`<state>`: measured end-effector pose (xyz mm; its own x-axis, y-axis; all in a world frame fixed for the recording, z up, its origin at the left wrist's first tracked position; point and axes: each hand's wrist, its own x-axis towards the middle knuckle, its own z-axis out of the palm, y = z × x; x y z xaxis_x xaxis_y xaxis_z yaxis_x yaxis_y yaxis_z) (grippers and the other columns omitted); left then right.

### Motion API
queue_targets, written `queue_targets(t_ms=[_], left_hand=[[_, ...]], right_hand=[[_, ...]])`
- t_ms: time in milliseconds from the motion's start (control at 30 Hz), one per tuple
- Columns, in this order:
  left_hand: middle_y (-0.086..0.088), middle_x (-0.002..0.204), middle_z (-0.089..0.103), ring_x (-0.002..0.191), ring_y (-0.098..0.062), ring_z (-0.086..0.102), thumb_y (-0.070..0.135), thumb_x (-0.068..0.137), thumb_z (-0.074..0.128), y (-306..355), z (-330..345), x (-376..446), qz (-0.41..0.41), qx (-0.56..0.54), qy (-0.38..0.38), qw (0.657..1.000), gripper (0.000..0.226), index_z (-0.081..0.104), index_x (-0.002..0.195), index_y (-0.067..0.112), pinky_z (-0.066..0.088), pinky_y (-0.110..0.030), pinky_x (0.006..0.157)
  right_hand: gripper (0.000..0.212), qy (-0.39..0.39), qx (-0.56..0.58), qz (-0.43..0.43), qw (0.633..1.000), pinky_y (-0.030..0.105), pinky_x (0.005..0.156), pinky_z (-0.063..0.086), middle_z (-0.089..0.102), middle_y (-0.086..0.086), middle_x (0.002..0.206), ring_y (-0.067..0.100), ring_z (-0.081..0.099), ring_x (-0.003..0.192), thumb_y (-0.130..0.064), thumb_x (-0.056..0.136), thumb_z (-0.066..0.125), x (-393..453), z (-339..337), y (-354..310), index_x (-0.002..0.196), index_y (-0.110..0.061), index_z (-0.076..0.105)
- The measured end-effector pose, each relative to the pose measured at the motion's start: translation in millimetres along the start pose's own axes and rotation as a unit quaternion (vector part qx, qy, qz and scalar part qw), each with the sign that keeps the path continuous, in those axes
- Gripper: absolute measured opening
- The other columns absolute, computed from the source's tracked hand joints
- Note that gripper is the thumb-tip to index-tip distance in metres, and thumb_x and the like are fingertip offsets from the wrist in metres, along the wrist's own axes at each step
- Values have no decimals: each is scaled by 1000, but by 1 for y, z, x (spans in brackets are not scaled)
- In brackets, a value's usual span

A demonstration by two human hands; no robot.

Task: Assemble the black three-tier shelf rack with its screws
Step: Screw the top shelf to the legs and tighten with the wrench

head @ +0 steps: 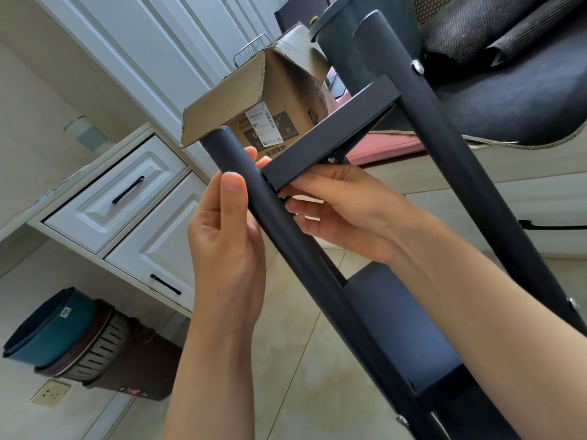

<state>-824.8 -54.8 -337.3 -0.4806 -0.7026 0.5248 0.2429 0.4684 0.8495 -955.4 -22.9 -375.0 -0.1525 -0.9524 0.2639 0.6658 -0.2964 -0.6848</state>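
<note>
left hand [225, 230] grips pole [286, 246], right hand [336, 214] perhaps pinching

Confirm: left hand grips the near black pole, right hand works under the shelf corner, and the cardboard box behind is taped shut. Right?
Not quite. The head view shows the cardboard box open, its flaps folded out. The rest stands: the left hand grips the near black pole, and the right hand works under the shelf corner.

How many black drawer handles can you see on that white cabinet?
2. One handle is on the upper drawer of the white cabinet; the other handle is on the drawer below it. More drawers may lie out of frame.
</note>
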Motion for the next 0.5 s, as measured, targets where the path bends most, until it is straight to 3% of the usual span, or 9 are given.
queue_targets(t_ms=[133,333,500], left_hand=[[1,109,72,107,-15,67,39,98,43,0,-1,-2,0,1,-6,1000,38,79,102,30,52,-24,89],[3,104,73,100,-13,69,39,98,43,0,-2,-4,-10,-5,-1,1000,35,73,110,26,54,-22,84],[4,103,71,100,-11,67,43,96,46,2,-2,-5,-8,5,-1,1000,34,78,104,32,54,-22,83]], right_hand=[[10,11,-13,32,999,26,76,47,71,-3,83,15,56,87,-21,94,66,0,4,2,92,-18,75],[10,19,44,25,999,29,81,47,66,5,89,18,55,89,-14,93,65,-5,8,4,98,-12,74],[13,19,14,-25,999,22,70,50,68,3,80,10,59,72,-7,92,64,-9,4,1,91,-8,77]])
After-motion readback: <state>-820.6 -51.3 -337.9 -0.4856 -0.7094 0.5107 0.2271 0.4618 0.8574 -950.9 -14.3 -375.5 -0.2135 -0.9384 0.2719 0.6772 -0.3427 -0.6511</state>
